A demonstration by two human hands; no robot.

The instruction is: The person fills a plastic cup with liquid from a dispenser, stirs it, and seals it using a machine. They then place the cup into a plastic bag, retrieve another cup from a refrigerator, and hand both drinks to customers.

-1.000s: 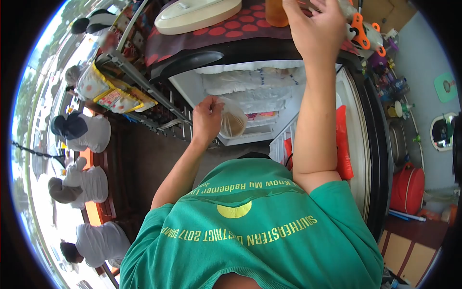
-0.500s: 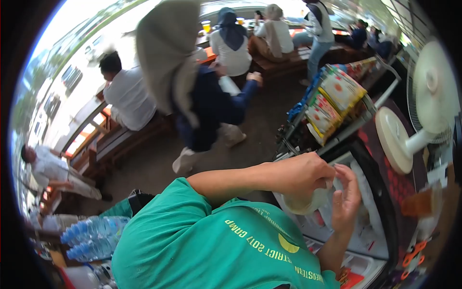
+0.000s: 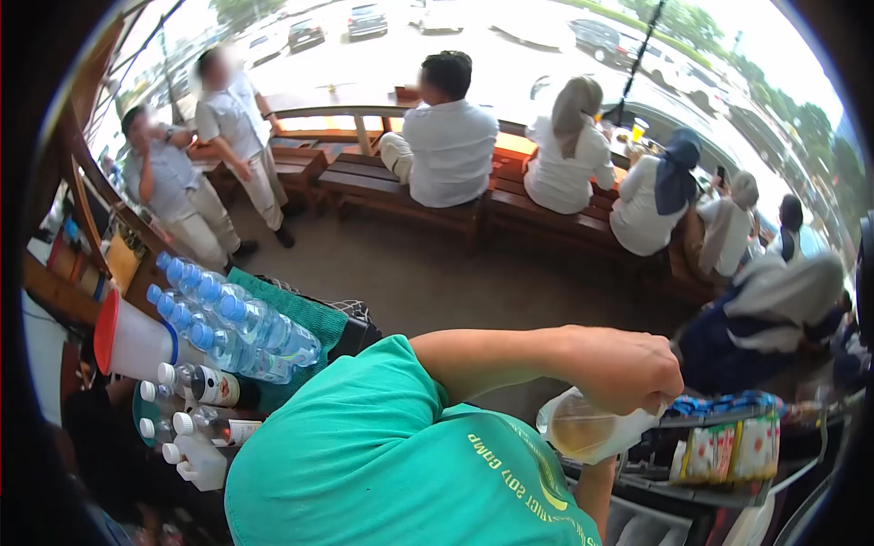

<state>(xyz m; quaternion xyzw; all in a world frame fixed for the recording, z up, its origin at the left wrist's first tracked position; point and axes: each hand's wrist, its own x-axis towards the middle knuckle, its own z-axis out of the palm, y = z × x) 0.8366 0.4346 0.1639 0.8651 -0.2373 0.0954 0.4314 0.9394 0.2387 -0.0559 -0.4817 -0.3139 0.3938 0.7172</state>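
In front of my green shirt, my left hand is bent down with its fingers closed at the upper edge of a clear plastic cup. Amber liquid shows through the side of the cup. My right forearm rises from below, just under the cup. The cup hides my right hand and its fingers.
Capped water bottles stand at left, beside dark-labelled bottles and a red-rimmed container. Yellow packets sit on a rack at right. People sit on wooden benches ahead; a person in a grey headscarf is at right.
My view has swung left, bringing the bottles in and the fan out of sight. My left hand stays at the cup; my right hand, visible beside it before, is now hidden.
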